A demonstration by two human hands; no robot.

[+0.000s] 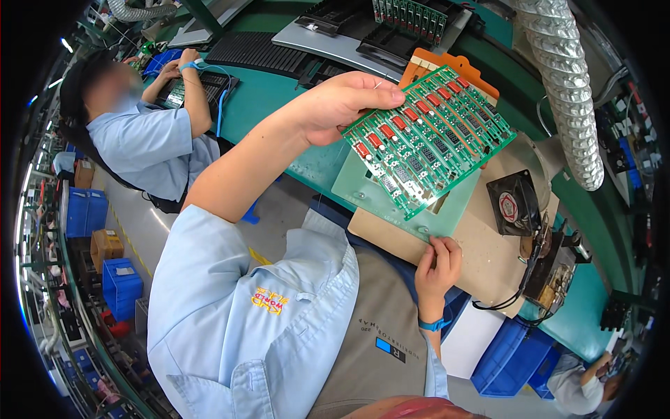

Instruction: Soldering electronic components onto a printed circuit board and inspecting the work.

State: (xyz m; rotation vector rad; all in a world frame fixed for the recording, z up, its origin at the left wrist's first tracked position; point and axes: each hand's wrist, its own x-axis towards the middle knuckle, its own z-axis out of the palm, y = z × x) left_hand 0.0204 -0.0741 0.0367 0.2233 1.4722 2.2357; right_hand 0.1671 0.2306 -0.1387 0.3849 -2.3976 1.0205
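A green circuit board panel is tilted up in front of me, with a row of red parts and several dark display parts on it. My left hand is closed on its upper left edge, thumb on the face and fingers partly hidden. Beneath the panel lies a pale green plate with cut-outs, partly covered by the panel. My right hand has its fingers curled at the plate's near edge, seeming to pinch it; a blue band circles that wrist. Behind the panel shows an orange board.
Under the plate is a brown board. To the right stand a black fan and a device with cables. A silver duct hangs above. At left, a co-worker handles boards. Blue bins sit below the bench.
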